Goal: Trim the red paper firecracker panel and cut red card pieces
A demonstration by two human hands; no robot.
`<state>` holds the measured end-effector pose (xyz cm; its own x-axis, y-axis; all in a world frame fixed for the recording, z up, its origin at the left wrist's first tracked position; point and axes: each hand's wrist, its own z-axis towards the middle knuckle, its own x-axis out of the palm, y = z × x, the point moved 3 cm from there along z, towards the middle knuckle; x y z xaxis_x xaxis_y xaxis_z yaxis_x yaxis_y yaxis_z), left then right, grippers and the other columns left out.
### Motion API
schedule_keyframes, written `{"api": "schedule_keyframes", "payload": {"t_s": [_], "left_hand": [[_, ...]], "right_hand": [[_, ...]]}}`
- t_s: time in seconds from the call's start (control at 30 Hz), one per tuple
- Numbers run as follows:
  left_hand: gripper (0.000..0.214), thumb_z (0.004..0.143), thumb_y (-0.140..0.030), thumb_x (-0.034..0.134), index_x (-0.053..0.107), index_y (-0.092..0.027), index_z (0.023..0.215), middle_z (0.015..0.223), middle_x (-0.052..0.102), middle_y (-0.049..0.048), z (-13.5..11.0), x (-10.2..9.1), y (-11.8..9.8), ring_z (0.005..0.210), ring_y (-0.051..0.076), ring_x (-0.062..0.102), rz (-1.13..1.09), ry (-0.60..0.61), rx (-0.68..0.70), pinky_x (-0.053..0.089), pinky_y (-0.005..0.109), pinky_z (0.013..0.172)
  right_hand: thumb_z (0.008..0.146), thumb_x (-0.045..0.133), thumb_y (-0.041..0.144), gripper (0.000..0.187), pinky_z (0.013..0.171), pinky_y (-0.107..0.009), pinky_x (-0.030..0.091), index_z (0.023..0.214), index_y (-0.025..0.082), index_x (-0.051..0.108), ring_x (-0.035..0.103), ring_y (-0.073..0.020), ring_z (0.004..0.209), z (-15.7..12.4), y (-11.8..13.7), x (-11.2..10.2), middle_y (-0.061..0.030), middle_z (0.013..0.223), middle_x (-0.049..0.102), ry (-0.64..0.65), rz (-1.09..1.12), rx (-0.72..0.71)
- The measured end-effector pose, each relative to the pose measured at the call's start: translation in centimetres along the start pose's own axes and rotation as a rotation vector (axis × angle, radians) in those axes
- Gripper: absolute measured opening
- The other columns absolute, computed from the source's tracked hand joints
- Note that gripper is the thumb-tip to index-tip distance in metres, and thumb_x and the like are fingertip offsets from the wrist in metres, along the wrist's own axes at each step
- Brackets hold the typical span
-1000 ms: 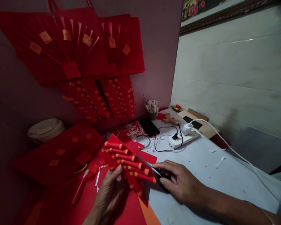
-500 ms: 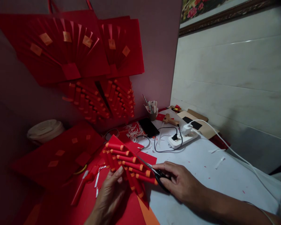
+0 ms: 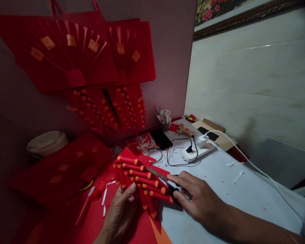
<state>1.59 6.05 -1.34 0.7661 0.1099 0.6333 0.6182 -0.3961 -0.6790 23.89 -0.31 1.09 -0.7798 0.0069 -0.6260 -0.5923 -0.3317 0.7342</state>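
My left hand point(image 3: 123, 206) is closed on a paper firecracker decoration point(image 3: 143, 174), its thumb pressed on the front. Rows of slanted red paper tubes with orange bands cover a red paper backing. In my right hand point(image 3: 195, 196) is a pair of scissors point(image 3: 159, 174) with black handles. Their blades point up and left, just beside the right ends of the upper tubes. Whether they touch the paper backing I cannot tell. Red paper sheets point(image 3: 132, 234) lie under my left hand, with an orange strip point(image 3: 160, 234) at their edge.
Large red fan decorations point(image 3: 76, 57) and finished firecracker strips point(image 3: 129, 105) hang at the wall. On the white table point(image 3: 208, 220) are a glue gun point(image 3: 184, 130), a power strip point(image 3: 198, 152) with cables, a black phone point(image 3: 161, 139), a pen cup point(image 3: 165, 125) and paper scraps point(image 3: 144, 144).
The firecracker decoration has shifted slightly right in my left hand. The scissors have tilted a little, their blades now by the upper tubes, and my right hand has moved only slightly.
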Motion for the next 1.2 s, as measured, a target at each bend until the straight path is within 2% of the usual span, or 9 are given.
{"api": "schedule_keyframes", "payload": {"t_s": [0.17,0.37,0.57,0.73,0.83,0.93,1.0,1.1,1.2], "left_hand": [[0.031,0.052,-0.01,0.093,0.072,-0.014,0.074,0.057,0.062,-0.0037,0.1,0.0,0.2,0.05,0.009,0.057,-0.001,-0.004,0.001,0.059,0.025,0.06],[0.031,0.049,-0.009,0.094,0.068,-0.015,0.065,0.055,0.061,-0.0033,0.1,0.0,0.1,0.051,0.01,0.058,0.0,-0.009,0.002,0.059,0.026,0.059],[0.028,0.054,-0.01,0.091,0.068,-0.016,0.069,0.065,0.067,-0.001,0.0,-0.1,0.0,0.052,0.011,0.059,0.017,-0.016,-0.013,0.059,0.027,0.06],[0.031,0.052,-0.007,0.091,0.072,-0.013,0.076,0.06,0.066,-0.0018,0.2,-0.1,0.0,0.047,0.009,0.056,-0.03,0.0,-0.003,0.059,0.025,0.058],[0.028,0.059,-0.004,0.086,0.073,-0.012,0.083,0.069,0.072,0.0026,0.3,-0.2,-0.1,0.055,0.012,0.063,-0.058,-0.028,0.005,0.061,0.028,0.061],[0.017,0.067,0.002,0.075,0.072,-0.012,0.077,0.072,0.074,0.0053,0.2,-0.3,-0.4,0.063,0.017,0.069,-0.093,-0.097,0.018,0.062,0.03,0.063],[0.017,0.073,0.004,0.066,0.071,-0.012,0.073,0.069,0.073,0.0047,0.1,-0.3,-0.6,0.06,0.017,0.069,-0.109,-0.137,0.019,0.062,0.03,0.06],[0.021,0.077,0.005,0.058,0.07,-0.012,0.072,0.067,0.072,0.0051,-0.1,-0.1,-0.9,0.057,0.016,0.068,-0.119,-0.174,0.01,0.061,0.027,0.054],[0.021,0.078,0.004,0.056,0.07,-0.011,0.075,0.068,0.072,0.0051,0.0,-0.2,-1.2,0.056,0.016,0.068,-0.123,-0.16,0.016,0.061,0.029,0.055]], "right_hand": [[0.093,0.051,0.012,0.049,0.085,-0.039,0.052,0.14,0.025,0.051,0.063,-0.023,0.097,-0.2,0.1,0.2,-0.0069,0.106,0.063,-0.02,-0.046,-0.075],[0.093,0.05,0.012,0.049,0.087,-0.042,0.054,0.141,0.025,0.047,0.063,-0.0252,0.1,-0.4,0.0,0.4,-0.0083,0.112,0.063,-0.039,-0.133,-0.067],[0.095,0.049,0.013,0.048,0.085,-0.043,0.054,0.141,0.026,0.047,0.063,-0.0245,0.094,-0.4,0.2,0.1,-0.0087,0.109,0.062,-0.05,-0.163,-0.041],[0.094,0.051,0.015,0.046,0.084,-0.039,0.053,0.139,0.025,0.051,0.061,-0.0227,0.093,-0.4,0.2,0.0,-0.0077,0.107,0.062,-0.062,-0.078,-0.021],[0.092,0.055,0.017,0.045,0.083,-0.036,0.051,0.136,0.026,0.054,0.061,-0.0207,0.09,-0.4,0.1,0.2,-0.0059,0.105,0.063,-0.043,0.001,0.022],[0.089,0.058,0.017,0.044,0.077,-0.031,0.051,0.132,0.029,0.059,0.061,-0.0176,0.082,-0.3,0.0,0.3,-0.0028,0.099,0.062,-0.013,0.104,0.073],[0.087,0.06,0.015,0.043,0.072,-0.027,0.05,0.128,0.03,0.063,0.06,-0.0162,0.079,-0.2,0.0,0.3,-0.0017,0.095,0.061,0.007,0.176,0.108],[0.085,0.06,0.014,0.04,0.069,-0.026,0.049,0.123,0.026,0.067,0.059,-0.0161,0.08,0.1,0.2,0.2,-0.0027,0.093,0.061,0.036,0.265,0.163],[0.084,0.061,0.013,0.04,0.071,-0.027,0.049,0.122,0.022,0.068,0.06,-0.0171,0.081,0.2,0.5,0.2,-0.0043,0.094,0.062,0.064,0.316,0.201]]}}
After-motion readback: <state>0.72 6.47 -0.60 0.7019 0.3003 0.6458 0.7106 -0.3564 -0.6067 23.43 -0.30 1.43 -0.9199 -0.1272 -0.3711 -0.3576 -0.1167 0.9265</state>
